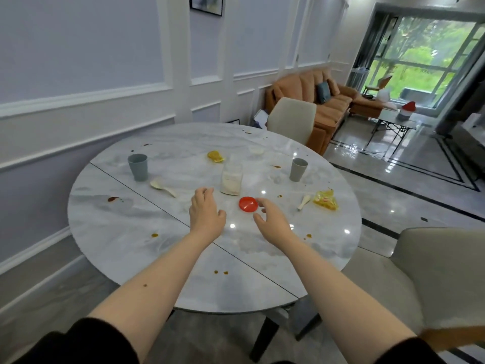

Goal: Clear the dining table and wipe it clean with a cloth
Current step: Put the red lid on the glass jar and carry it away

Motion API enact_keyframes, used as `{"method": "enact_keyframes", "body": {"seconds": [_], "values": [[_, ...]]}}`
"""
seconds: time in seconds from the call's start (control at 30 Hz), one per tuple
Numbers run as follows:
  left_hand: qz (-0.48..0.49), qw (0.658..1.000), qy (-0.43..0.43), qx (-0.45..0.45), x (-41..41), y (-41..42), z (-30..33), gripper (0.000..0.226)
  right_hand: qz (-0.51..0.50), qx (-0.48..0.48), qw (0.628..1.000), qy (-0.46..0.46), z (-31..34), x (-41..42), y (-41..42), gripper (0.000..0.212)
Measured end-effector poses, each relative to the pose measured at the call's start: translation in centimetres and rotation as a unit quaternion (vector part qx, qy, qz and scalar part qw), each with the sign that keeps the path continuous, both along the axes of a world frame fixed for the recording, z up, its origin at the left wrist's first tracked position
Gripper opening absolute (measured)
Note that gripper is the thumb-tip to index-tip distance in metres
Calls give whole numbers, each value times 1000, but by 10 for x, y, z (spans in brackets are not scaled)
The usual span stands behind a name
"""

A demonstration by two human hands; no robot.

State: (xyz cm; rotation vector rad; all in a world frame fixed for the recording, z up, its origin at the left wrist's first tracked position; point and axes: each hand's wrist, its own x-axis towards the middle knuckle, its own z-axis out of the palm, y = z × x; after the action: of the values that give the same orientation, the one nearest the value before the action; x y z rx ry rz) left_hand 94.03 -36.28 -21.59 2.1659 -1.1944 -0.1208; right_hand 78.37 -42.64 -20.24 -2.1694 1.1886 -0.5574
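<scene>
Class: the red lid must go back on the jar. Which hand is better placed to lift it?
Right hand: its fingertips sit beside the red lid; the left hand is nearer the jar.

Stained round marble table (147, 240), cluttered with cups (138, 166)

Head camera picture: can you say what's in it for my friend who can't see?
Two bare hands reach over a round marble table: the left hand near a clear jar, the right hand beside a red lid. Two grey cups, two spoons, yellow wrappers and sauce spots lie around.
</scene>
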Motion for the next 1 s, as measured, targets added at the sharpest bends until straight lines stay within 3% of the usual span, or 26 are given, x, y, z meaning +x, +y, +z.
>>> {"method": "enact_keyframes", "body": {"seconds": [0.6,0.77,1.0], "values": [[-28,994,84,67,81,-207,-87,75,-6,37,987,159,-102,85,-198,48],[1,988,137,77,104,-248,-127,92,-2,55,972,230,-139,105,-230,64],[37,977,211,-20,113,-300,-157,125,-34,93,965,245,-175,122,-259,91]]}}
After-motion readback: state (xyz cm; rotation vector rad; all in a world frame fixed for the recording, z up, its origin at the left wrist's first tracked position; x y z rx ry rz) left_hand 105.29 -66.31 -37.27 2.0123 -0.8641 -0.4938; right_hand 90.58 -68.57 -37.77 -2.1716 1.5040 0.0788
